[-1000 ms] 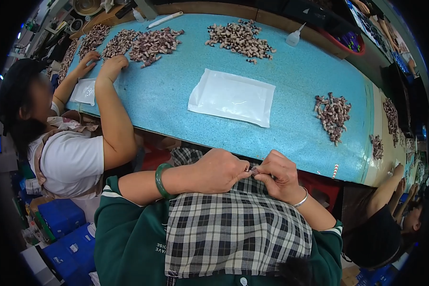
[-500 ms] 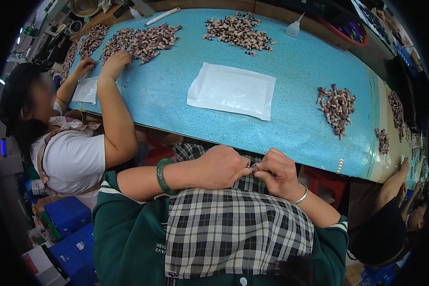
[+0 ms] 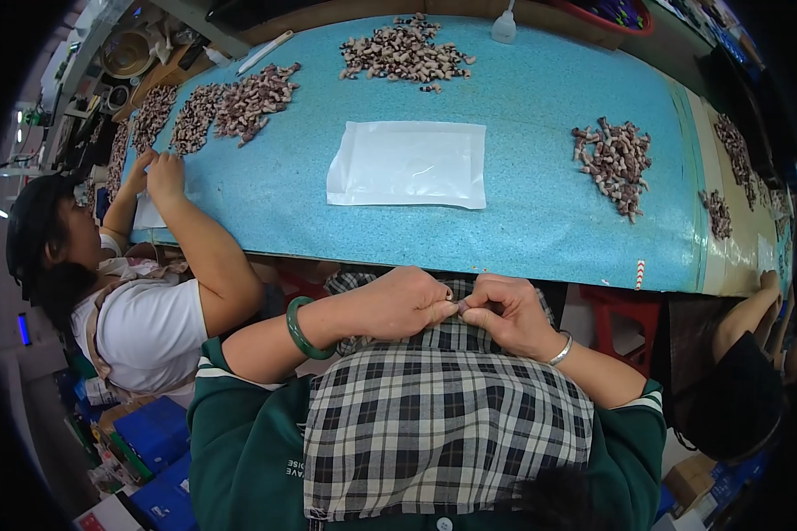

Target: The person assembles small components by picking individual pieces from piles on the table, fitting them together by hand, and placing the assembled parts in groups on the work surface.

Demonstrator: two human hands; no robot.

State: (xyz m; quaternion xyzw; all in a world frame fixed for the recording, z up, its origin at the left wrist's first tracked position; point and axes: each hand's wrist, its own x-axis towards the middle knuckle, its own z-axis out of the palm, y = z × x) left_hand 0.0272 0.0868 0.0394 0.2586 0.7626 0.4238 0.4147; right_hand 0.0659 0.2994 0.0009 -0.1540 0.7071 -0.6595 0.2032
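We held our left hand (image 3: 398, 303) and right hand (image 3: 505, 311) together below the blue speckled desk (image 3: 540, 212) | both grips pinched one tiny piece (image 3: 459, 306) | brown-and-white piece heaps (image 3: 613, 159) remained unworked on desk

Both forearms come up from the lower edge, the left from about 8 o'clock and the right from about 4 o'clock, and the left hand (image 3: 400, 303) and right hand (image 3: 507, 314) meet at mid-frame with fingers curled and fingertips pinched together, touching each other.
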